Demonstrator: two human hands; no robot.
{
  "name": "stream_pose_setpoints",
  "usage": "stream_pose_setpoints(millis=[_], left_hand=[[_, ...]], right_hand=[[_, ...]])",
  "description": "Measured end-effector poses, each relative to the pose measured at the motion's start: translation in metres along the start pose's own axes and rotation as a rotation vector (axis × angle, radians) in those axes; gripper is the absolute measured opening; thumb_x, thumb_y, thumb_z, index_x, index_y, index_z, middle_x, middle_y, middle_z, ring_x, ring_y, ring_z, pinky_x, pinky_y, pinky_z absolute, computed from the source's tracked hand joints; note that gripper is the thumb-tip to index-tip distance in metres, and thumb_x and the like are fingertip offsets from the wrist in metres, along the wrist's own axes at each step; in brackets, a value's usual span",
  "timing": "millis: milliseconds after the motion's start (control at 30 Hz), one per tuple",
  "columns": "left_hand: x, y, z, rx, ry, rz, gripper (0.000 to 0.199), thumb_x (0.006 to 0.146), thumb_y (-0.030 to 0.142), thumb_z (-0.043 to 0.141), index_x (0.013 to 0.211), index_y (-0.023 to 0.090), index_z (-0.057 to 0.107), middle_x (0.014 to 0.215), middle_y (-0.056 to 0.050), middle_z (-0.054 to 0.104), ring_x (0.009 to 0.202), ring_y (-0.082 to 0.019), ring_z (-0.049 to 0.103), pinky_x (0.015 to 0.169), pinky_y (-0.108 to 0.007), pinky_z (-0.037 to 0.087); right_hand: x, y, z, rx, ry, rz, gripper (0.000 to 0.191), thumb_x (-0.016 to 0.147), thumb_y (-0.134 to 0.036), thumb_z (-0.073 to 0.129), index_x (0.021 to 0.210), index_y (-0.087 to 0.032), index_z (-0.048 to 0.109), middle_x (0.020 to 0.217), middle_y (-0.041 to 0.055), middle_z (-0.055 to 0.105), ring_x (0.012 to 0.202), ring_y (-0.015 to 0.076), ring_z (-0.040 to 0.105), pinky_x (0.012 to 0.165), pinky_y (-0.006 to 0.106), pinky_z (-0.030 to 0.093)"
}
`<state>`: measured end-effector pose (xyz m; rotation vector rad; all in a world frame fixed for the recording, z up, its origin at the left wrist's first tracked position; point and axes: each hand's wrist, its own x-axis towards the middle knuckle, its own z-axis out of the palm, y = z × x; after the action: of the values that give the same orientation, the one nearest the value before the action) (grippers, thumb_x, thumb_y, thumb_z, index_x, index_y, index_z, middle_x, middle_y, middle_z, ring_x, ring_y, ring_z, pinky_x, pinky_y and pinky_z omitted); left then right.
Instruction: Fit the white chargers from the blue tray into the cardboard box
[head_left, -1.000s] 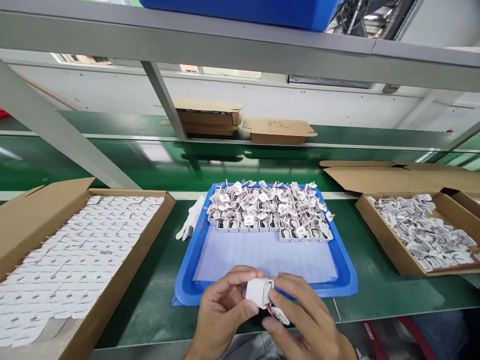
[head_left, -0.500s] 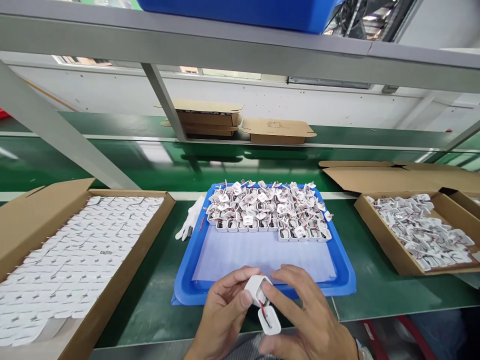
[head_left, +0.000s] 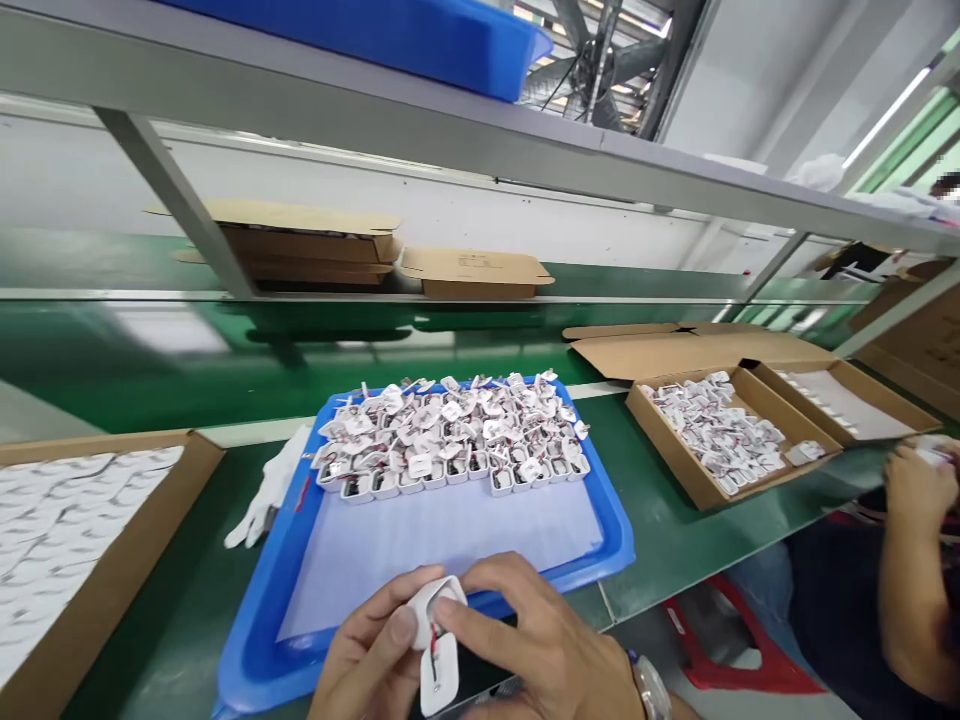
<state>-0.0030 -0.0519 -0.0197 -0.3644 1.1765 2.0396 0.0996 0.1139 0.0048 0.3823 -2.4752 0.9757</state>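
From far away, I have my left hand (head_left: 364, 655) pinching a small, hollow white plastic case (head_left: 422, 622). A thin red wire (head_left: 433, 646) joins it to a flat white plastic lid (head_left: 442, 683), hanging below my fingertips. My right hand (head_left: 547, 640), fingers spread, pokes one fingertip inside; pushing too hard could snap the wire.

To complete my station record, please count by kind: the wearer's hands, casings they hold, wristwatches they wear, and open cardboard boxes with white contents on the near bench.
Wearer's hands (left hand, right hand): 2
Held white casing: 1
Wristwatch: 1
Open cardboard boxes: 3
Total: 7
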Motion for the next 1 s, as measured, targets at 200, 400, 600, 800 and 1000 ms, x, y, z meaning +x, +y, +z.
stream_pose_setpoints(millis=[200,400,600,800,1000], left_hand=[[-0.012,-0.008,0.013,-0.049,-0.033,0.067,0.051,0.055,0.044,0.104,0.091,0.013,0.085,0.063,-0.005,0.075,0.052,-0.014,0.065,0.054,-0.021,0.053],[-0.006,-0.011,0.004,-0.133,-0.239,0.087,0.045,0.063,0.041,0.102,0.095,0.012,0.087,0.068,-0.007,0.078,0.055,-0.012,0.065,0.059,-0.021,0.056],[0.001,-0.014,-0.004,-0.146,-0.329,0.07,0.042,0.068,0.041,0.099,0.097,0.014,0.087,0.075,-0.009,0.081,0.055,-0.011,0.067,0.055,-0.018,0.055],[-0.003,-0.015,-0.004,-0.144,-0.328,0.069,0.044,0.064,0.043,0.101,0.095,0.015,0.087,0.074,-0.006,0.08,0.053,-0.01,0.066,0.053,-0.017,0.055],[0.0,-0.017,-0.006,-0.165,-0.38,0.043,0.045,0.068,0.047,0.098,0.099,0.016,0.085,0.075,-0.007,0.08,0.052,-0.012,0.07,0.047,-0.015,0.055]], right_hand=[[-0.005,-0.006,0.007,-0.042,-0.016,0.04,0.064,0.104,-0.06,0.05,0.157,-0.023,0.047,0.123,0.0173,0.063,0.113,0.0307,0.069,0.085,0.043,0.067],[-0.022,0.005,0.005,0.188,-0.116,0.142,0.081,0.095,-0.05,0.074,0.165,-0.039,0.035,0.138,0.0107,0.056,0.079,0.0156,0.073,0.065,0.024,0.065],[-0.026,-0.004,0.007,0.095,-0.064,0.162,0.07,0.101,-0.044,0.068,0.164,-0.036,0.039,0.137,0.0127,0.059,0.09,0.0187,0.076,0.056,0.019,0.063],[-0.024,-0.008,0.003,0.101,-0.082,0.16,0.062,0.104,-0.04,0.063,0.163,-0.034,0.042,0.139,0.0138,0.058,0.106,0.0224,0.074,0.059,0.021,0.064],[-0.026,0.01,0.01,0.298,0.069,0.071,0.071,0.098,-0.045,0.072,0.162,-0.036,0.042,0.126,0.0104,0.064,0.099,0.0234,0.074,0.08,0.033,0.067]])
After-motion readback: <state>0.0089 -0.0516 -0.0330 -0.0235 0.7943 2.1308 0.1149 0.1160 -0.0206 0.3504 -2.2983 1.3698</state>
